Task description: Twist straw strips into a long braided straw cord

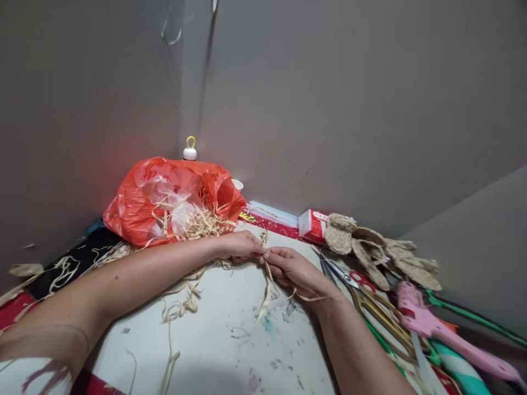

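Note:
My left hand (242, 244) and my right hand (293, 270) meet over the middle of the work board (214, 329), fingertips pinched together. Between them is a small piece of dried straw (264, 237) that looks twisted or braided; its short upper end pokes up above the fingers. Below the grip, loose flat straw strands (269, 295) hang toward the board, and a thin one trails past my right wrist. Both hands are closed on the piece. Fingers cover the exact spot where the strands cross. Cut straw (209, 222) spills from a red plastic bag (130, 211) beyond my left forearm.
On the right lie scissors with gold handles (381, 315), scissors with red handles (362, 280), a pink glue gun (448, 332) and woven straw pieces (366, 247). A red and white box (313, 225) stands near the wall. A white-capped bottle (190, 153) is behind the bag.

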